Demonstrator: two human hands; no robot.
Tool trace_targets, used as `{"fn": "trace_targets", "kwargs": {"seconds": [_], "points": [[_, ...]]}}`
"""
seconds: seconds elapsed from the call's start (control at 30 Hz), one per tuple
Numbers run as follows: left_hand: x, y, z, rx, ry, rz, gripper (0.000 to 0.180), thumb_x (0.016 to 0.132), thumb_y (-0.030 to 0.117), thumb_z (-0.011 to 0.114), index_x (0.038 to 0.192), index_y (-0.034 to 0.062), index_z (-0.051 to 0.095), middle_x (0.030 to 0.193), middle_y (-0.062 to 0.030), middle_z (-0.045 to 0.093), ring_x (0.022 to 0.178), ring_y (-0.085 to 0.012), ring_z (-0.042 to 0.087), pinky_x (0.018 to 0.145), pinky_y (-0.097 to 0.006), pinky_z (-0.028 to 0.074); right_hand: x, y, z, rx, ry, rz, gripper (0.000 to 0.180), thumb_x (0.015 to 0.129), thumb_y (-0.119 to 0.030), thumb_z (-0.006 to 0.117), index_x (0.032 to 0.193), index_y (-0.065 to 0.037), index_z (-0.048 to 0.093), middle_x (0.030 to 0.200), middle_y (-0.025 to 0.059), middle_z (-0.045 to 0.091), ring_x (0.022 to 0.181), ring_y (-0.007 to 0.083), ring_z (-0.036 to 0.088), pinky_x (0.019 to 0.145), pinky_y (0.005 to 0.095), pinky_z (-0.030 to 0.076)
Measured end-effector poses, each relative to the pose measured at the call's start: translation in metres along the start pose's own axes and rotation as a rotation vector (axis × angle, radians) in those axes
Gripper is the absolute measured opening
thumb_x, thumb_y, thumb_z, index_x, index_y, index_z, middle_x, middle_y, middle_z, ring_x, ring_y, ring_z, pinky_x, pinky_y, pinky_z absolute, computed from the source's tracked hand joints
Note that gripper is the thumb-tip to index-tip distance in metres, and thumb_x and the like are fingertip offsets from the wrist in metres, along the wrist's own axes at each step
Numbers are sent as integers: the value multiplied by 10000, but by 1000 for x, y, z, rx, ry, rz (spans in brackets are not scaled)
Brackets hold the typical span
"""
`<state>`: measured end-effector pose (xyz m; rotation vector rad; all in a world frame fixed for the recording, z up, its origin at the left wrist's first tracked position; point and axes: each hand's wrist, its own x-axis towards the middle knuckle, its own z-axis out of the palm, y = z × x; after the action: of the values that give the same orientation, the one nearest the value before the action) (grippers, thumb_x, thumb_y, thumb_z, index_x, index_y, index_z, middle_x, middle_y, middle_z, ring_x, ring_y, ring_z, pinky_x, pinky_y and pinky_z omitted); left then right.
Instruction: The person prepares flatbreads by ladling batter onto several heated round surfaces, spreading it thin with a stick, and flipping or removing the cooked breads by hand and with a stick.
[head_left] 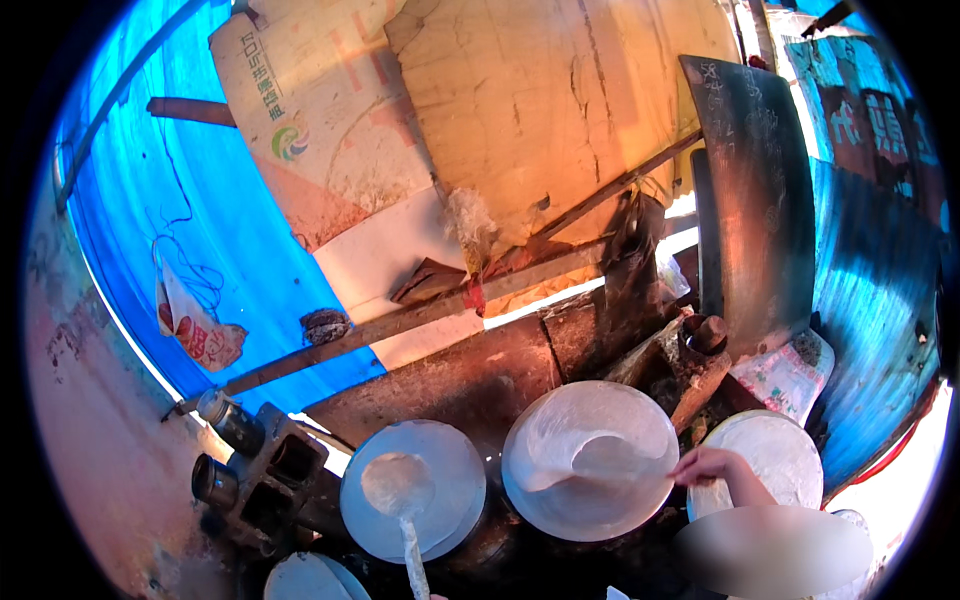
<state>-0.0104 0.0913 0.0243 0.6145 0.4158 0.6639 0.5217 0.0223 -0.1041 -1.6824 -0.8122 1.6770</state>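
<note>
Pale cardboard sheet (pixel 318 150) bears a line of dark printed characters above a round multicoloured emblem. Tall dark board (pixel 760 200) bears small, faint handwritten figures near its top. Brown-and-blue panel (pixel 868 112), upper right, bears large pale characters.

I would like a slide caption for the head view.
Right hand at the edge of a pan, a ladle further left.

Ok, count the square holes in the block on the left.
2 show: an upper hole and a lower hole, both in the block. More may be hidden on its other sides.
</note>
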Motion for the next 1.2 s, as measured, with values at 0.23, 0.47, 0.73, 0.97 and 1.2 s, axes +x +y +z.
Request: {"fn": "trace_targets", "kwargs": {"seconds": [0.23, 0.47, 0.73, 0.97, 1.2], "points": [[32, -17, 6, -147, 39, 15, 574, 754, -37, 585, 1251, 99, 332, 752, -76, 427, 412, -42, 334, 331, -126, 271, 45, -40, 66, 51, 108, -60, 239, 758, -175, 673, 950, -38, 636, 574, -7, 516, 423, 65, 430, 361, 219, 305], [15, -3, -3, -98, 19, 50, 594, 755, -50, 571, 1271, 102, 319, 760, -76, 426, 424, -44, 340, 339, -126, 281, 27, -11, -9, -24, 3, -90, 242, 774, -155, 654, 987, -44, 623, 585, 0, 525, 402, 63, 420, 349, 195, 294], [15, -27, -7, -256, 18, 74, 608, 759, -109, 506, 1294, 97, 303, 801, -87, 428, 438, -49, 352, 347, -132, 301, 32, -19, 39, -43, -33, 31, 264, 762, -161, 678, 991, -40, 625, 606, 5, 536, 429, 64, 448, 359, 215, 315], [15, -31, -4, -392, 31, 85, 566, 792, -110, 443, 1304, 76, 291, 824, -94, 422, 458, -54, 367, 364, -124, 317, 43, -40, 14, -23, 282, -62, 230, 734, -188, 702, 939, -90, 667, 620, -1, 573, 444, 58, 463, 368, 206, 336], [20, -43, 22, -487, 158, 103, 562, 787, -115, 429, 1305, 46, 280, 860, -92, 411, 502, -53, 382, 392, -123, 341, 24, -14, 36, -73, -154, 119, 231, 767, -200, 679, 969, -93, 649, 582, -23, 523, 436, 52, 447, 371, 189, 332]]}}
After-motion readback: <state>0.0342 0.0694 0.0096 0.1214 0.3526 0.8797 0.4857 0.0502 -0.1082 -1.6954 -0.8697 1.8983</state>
